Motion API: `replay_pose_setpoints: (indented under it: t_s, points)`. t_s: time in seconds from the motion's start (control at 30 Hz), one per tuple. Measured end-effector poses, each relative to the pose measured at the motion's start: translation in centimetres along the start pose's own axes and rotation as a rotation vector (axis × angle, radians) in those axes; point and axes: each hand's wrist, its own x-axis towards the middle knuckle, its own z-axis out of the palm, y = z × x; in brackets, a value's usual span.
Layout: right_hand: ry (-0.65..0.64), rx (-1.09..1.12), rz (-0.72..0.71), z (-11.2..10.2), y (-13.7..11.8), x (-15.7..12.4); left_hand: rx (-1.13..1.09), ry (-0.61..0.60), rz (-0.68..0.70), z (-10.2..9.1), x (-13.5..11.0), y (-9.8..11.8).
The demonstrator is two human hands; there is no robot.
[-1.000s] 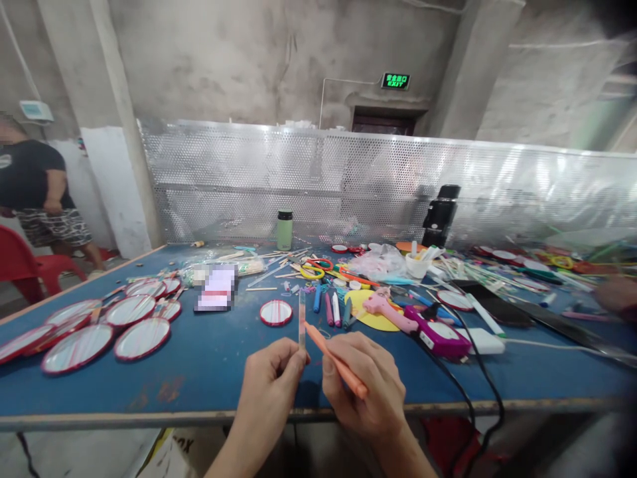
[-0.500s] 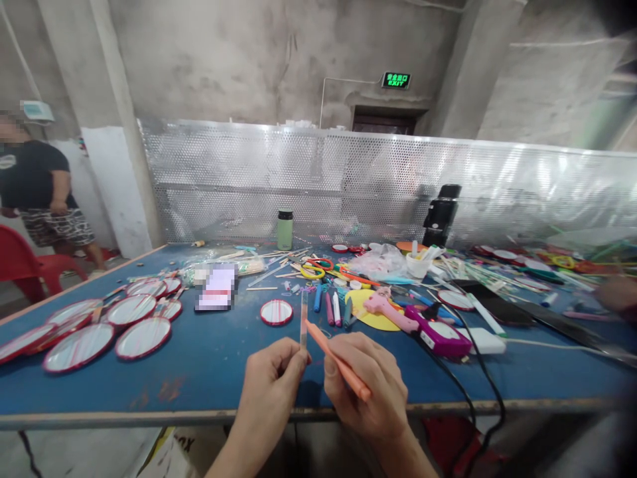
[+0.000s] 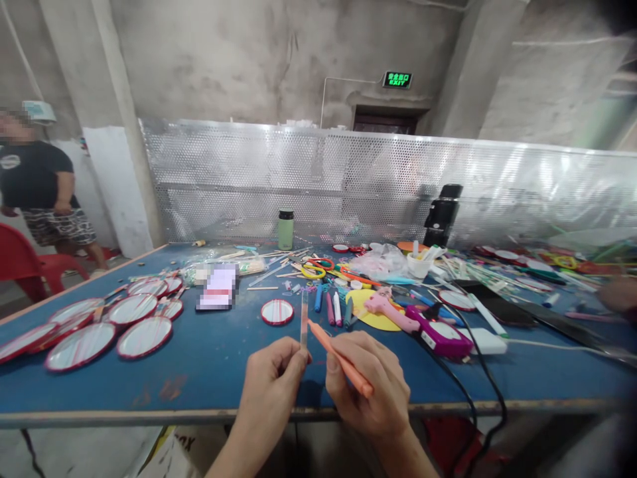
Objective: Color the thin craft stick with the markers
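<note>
Between the thumb and fingers of my left hand (image 3: 276, 375) is a narrow flat stick (image 3: 304, 315), held upright with orange-pink and bluish colour along it. My right hand (image 3: 371, 378) grips an orange marker (image 3: 343, 362) like a pen. The marker's tip points at the stick's right edge; whether it touches, I cannot tell. Just beyond the stick, a small round red-rimmed disc (image 3: 277, 312) lies on the blue table (image 3: 213, 372). Several markers lie to its right, among them a blue one (image 3: 318, 298) and a white one (image 3: 337, 309).
Red-rimmed round discs (image 3: 144, 337) overlap at left, near a phone (image 3: 217, 289). A pink glue gun (image 3: 391, 309), purple device (image 3: 438, 332) and black cables (image 3: 480, 365) lie right. A green bottle (image 3: 285, 230) stands behind. A person (image 3: 42, 179) stands far left.
The marker and my right hand have shifted slightly right, so the tip sits a little further from the stick's middle. My left hand and the stick stay nearly still.
</note>
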Motion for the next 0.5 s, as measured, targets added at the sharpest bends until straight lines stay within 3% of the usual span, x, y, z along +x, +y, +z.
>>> replay_pose_setpoints:
  t_s: [0.5]
  points:
    - [-0.027,0.052,-0.012,-0.11,-0.13,0.05,0.005,0.008,-0.002,-0.07,0.01,-0.11]
